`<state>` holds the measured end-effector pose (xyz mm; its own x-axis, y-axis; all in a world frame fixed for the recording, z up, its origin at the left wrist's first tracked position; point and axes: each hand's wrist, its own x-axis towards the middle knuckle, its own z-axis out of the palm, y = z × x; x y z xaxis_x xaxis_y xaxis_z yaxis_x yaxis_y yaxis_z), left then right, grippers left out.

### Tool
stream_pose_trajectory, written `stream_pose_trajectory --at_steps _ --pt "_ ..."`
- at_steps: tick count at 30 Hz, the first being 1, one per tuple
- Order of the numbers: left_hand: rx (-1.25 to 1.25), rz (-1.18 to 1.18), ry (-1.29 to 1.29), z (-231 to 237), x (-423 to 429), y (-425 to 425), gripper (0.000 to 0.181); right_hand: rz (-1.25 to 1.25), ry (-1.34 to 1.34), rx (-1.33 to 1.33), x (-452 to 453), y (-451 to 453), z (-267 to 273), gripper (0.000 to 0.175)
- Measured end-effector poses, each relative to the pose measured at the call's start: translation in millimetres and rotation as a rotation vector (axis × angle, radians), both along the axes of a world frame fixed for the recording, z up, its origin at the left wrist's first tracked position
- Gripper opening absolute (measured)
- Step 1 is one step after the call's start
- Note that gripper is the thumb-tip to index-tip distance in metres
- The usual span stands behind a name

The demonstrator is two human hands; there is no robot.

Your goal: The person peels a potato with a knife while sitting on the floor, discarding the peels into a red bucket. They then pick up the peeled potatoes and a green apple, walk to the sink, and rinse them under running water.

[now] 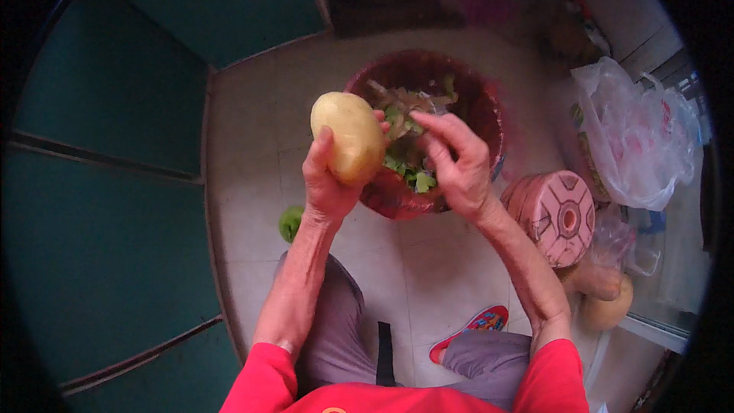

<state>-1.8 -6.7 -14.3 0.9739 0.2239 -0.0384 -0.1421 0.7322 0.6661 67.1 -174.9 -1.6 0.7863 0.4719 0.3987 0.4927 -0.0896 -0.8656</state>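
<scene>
My left hand (335,183) grips a large, smooth, pale yellow potato (348,137), its thumb on the near side and fingertips showing at the far side. To the right, my right hand (459,163) is raised with fingers curled, thumb and forefinger near each other; blur hides whether anything small is between them. Both hands are above the near part of a round reddish bin (496,115), which holds green leaves (424,182) and pale scraps (401,97). The potato's right side overlaps the bin's left rim in view.
A round green vegetable or fruit (291,223) lies on the tiled floor at left. At right are a round pink plastic object (565,218), a butternut squash (608,304) and a white plastic bag (642,143). Green cabinet doors (109,241) line the left side.
</scene>
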Motion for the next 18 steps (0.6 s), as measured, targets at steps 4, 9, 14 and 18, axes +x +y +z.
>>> stream_pose_trajectory --at_steps 4,9,14,18 --pt "-0.194 0.042 0.074 -7 3 0 0.069 0.139 -0.283 0.018 -19 4 -3 0.039" --pt "-0.216 0.054 0.140 -9 3 2 0.067 0.140 -0.413 -0.078 -29 9 -20 0.043" --pt "-0.184 0.077 0.141 2 7 -10 0.065 -0.133 -0.247 -0.083 14 -5 -36 0.033" --pt "-0.131 0.083 0.123 -7 5 0 0.062 0.075 -0.216 0.035 -10 6 -3 0.032"
